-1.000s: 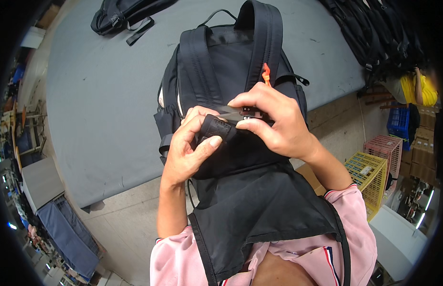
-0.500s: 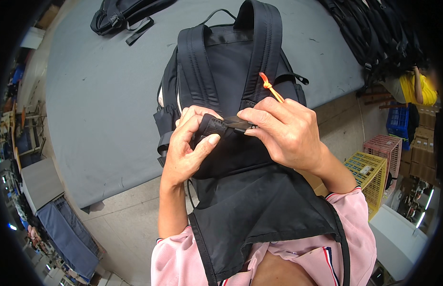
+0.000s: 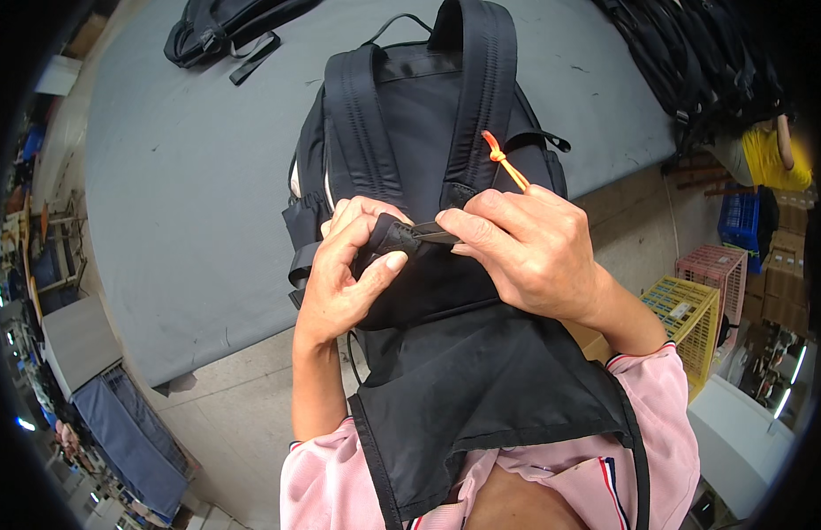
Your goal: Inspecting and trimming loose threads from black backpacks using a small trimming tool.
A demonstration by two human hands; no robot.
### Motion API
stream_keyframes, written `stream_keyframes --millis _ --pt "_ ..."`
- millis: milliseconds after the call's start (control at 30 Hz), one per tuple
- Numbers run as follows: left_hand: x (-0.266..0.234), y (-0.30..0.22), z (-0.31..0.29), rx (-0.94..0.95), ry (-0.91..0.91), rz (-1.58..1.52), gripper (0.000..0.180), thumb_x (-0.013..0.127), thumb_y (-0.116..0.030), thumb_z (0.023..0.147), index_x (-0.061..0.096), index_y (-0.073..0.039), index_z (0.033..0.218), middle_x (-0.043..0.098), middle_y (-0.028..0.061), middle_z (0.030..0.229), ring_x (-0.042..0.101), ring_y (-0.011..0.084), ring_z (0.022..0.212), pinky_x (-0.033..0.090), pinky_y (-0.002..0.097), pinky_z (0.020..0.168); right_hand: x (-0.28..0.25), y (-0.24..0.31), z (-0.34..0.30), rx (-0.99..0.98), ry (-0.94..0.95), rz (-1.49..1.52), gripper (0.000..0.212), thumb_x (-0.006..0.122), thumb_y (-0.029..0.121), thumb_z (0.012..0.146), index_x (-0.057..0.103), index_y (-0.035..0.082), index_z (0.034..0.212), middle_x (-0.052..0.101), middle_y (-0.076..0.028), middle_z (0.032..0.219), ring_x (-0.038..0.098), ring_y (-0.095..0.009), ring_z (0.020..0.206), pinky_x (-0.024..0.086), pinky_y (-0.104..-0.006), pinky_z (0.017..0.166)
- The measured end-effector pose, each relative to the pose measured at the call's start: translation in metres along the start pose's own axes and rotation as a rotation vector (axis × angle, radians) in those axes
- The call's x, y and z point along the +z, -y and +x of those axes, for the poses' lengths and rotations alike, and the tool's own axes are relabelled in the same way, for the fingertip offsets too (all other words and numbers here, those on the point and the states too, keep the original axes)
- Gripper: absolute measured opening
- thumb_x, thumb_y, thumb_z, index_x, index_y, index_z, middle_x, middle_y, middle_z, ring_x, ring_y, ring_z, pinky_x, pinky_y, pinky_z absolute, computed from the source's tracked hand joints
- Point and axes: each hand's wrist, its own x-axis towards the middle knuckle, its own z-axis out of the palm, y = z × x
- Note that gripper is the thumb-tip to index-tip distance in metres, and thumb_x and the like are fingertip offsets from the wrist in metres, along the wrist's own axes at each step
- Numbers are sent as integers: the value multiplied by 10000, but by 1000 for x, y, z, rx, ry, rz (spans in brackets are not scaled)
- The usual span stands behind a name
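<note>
Black backpack is laid on a grey-covered table, near the edge closest to the wearer, with its back panel and two padded shoulder straps turned upward and its top handle pointing away. Over its lower part a folded black strap end is held up by the left hand, pinched between the thumb below and the bent fingers behind it. By the right hand a thin dark tool is grasped, its narrow tip directed leftward and set at the strap end's right side; whether the fabric is pierced or only touched cannot be told. The tool's rear part is hidden by the curled fingers and thumb that are closed around it. An orange cord with a knot is seen rising above the right hand, in front of the right shoulder strap; its lower end is covered by the fingers. A black apron is worn over a pink shirt, and the lower end of the backpack is met by its upper part. Another black bag is placed at the table's far left, and several black bags are heaped at the far right. Beyond the table's right side, a person in yellow is partly seen, above blue, pink and yellow crates.
</note>
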Motion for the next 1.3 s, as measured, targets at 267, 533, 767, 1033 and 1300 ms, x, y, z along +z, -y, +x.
stream_keyframes --millis 267,533,767,1033,1300 --pt "0 -1 1 28 3 36 214 647 -190 757 602 -17 874 591 63 924 475 187 851 324 312 808 -2 1 -1 -6 -14 -42 327 734 110 657 645 65 969 596 -16 766 558 -151 577 374 -280 503" --pt "0 -2 4 38 30 78 205 647 -180 746 590 -17 856 588 63 924 471 188 845 318 310 793 -4 0 -1 -37 -13 -74 278 703 115 696 654 67 965 595 -6 764 536 -134 558 368 -275 498" --pt "0 0 4 30 47 96 217 644 -190 747 597 -19 872 581 59 922 467 184 850 313 312 795 -4 0 -3 -48 11 -112 264 692 108 708 661 67 966 597 -7 760 537 -129 562 365 -267 496" --pt "1 -1 4 13 32 95 230 642 -206 751 605 -21 883 577 56 911 471 185 852 310 313 796 -1 -1 -7 -21 -5 -79 302 709 101 688 654 64 983 598 -11 769 546 -132 572 368 -270 499" --pt "1 -1 5 20 38 94 232 648 -210 749 605 -23 880 578 53 913 472 186 851 314 312 792 -1 0 -7 16 -4 -37 341 738 85 647 646 59 975 600 -21 778 556 -153 582 374 -280 500"
